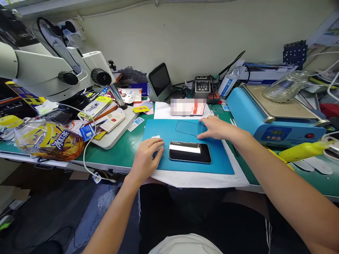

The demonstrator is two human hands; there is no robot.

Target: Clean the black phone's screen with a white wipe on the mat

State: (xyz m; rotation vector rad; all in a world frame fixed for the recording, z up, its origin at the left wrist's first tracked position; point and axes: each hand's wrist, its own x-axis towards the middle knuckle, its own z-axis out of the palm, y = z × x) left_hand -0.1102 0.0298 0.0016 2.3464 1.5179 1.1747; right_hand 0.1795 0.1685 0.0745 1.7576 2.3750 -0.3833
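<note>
A black smartphone (190, 152) lies screen-up on a blue work mat (219, 162), which rests on white paper on the green bench. My left hand (147, 155) rests on the mat's left part, fingers curled over a small white piece (156, 137) just left of the phone. My right hand (215, 127) lies flat behind the phone, fingertips pressing on a thin blue film sheet (188, 127) on the mat. Neither hand touches the phone.
A microscope (53, 67) stands at the left over a cluttered white base with cards. A snack bag (49, 139) lies at the far left. A blue laminating machine (275, 120) with a glass jar (286, 86) sits at the right. A small monitor (159, 82) stands behind.
</note>
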